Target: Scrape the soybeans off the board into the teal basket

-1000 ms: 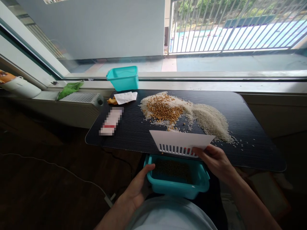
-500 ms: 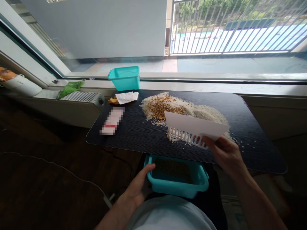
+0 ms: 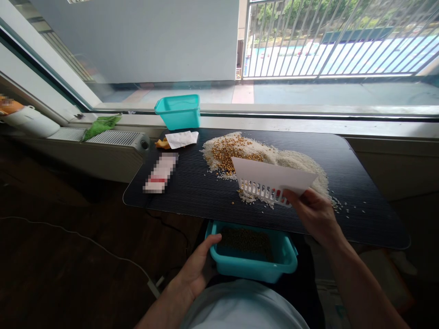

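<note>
My right hand [image 3: 313, 210] grips a white slotted card [image 3: 270, 176] by its right end, tilted over the near side of the grain. Behind it spreads a pile of white rice [image 3: 298, 162], with yellow corn kernels [image 3: 222, 155] mixed in toward the left. A few grains lie below the card's slotted edge. In my lap, under the table's front edge, rests a teal plastic tub [image 3: 247, 269]. Small dark green grains [image 3: 245, 240] cover part of its bottom. My left hand [image 3: 199, 265] is closed on the tub's left rim, thumb on top and fingers hidden below.
A second teal tub [image 3: 180, 114] stands at the window behind the dark table [image 3: 185, 187]. White paper [image 3: 181, 139] and a blurred pink-white packet [image 3: 161, 173] lie at the left. A green cloth [image 3: 102, 126] hangs on the radiator [image 3: 113, 138]; a white cable [image 3: 103, 250] crosses the floor.
My right hand has shifted the card slightly left and away from me. One loose kernel now shows left of the card. The left hand and lap tub stay nearly still.
</note>
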Demonstrator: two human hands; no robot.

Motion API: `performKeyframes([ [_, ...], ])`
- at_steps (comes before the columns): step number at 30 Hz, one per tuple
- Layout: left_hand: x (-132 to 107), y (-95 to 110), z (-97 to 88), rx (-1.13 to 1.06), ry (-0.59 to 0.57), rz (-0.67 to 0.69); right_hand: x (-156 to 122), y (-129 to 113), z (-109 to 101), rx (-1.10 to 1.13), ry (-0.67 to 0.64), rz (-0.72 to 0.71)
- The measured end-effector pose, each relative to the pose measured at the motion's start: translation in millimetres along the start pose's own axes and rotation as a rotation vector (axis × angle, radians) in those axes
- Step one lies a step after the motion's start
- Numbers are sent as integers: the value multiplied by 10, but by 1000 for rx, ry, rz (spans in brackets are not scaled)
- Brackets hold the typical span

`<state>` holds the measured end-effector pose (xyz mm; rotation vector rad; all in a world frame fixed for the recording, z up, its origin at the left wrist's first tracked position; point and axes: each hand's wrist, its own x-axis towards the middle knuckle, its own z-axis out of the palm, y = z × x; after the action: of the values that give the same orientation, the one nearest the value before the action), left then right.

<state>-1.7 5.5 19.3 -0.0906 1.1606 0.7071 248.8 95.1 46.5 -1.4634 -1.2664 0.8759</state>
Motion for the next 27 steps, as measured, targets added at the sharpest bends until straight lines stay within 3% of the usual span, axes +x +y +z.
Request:
performKeyframes([
  [9, -17, 86, -104, 51, 42, 41, -12, -41, 7, 34, -25, 18],
  [17, -14, 138, -190, 28, 68, 56, 26, -48, 247, 84, -135, -5],
  [22, -32, 161, -226, 26, 61, 66, 1, -55, 280, 108, -223, 26],
  [27, -37, 219, -315, 27, 76, 89, 13, -55, 418, 131, -236, -2],
])
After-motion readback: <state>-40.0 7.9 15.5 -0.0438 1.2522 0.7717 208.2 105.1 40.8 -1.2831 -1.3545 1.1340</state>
